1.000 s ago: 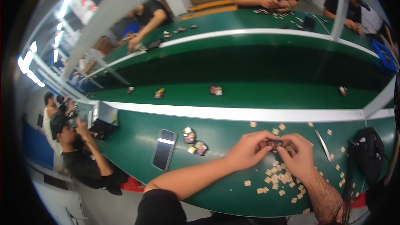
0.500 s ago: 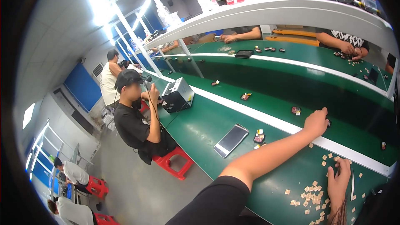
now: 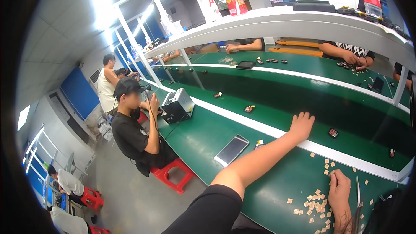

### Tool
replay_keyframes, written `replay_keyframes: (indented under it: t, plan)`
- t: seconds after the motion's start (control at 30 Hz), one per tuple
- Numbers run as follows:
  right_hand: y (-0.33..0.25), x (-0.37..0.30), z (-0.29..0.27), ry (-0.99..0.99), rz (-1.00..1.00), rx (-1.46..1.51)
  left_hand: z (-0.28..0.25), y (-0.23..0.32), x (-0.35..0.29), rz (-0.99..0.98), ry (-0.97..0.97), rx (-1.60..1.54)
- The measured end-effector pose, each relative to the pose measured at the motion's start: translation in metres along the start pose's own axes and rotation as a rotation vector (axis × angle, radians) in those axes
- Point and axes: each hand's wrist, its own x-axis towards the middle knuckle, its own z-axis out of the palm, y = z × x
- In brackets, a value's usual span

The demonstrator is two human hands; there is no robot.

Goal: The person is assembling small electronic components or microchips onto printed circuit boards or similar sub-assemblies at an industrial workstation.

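My left hand [image 3: 302, 126] reaches across the white rail onto the green belt. Its fingers are apart and bent downward, and whatever lies beneath them is hidden. To its right on the belt rests a small dark part [image 3: 333, 133] with pale and reddish patches. My right hand [image 3: 339, 189] is low over the near green table, thumb and fingers pressed together; anything in the pinch is too small to make out. Small tan squares [image 3: 317, 203] lie scattered beside that hand. A long thin silvery tool [image 3: 358, 190] lies just to its right.
A phone [image 3: 232, 150] lies left of my left forearm, with a small part [image 3: 259, 144] partly behind that arm. Farther off stands a black-and-white box [image 3: 177, 106] near a seated co-worker. A white shelf [image 3: 277, 26] holding bottles spans above the belt. Other people's hands work across it.
My left hand has moved left along the belt, uncovering the dark part and covering another one. My right hand's fingers have drawn together. The view has shifted slightly.
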Motion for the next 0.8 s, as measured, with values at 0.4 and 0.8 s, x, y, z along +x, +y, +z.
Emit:
replay_keyframes:
  t: [0.4,0.8]
  plan:
    - [-0.011,0.009,-0.008,-0.039,0.094,0.102,-0.030,-0.032,-0.020,0.225,-0.057,-0.033]
    - [-0.011,0.005,-0.013,0.003,0.094,0.119,-0.056,0.068,-0.136,0.570,-0.172,-0.585]
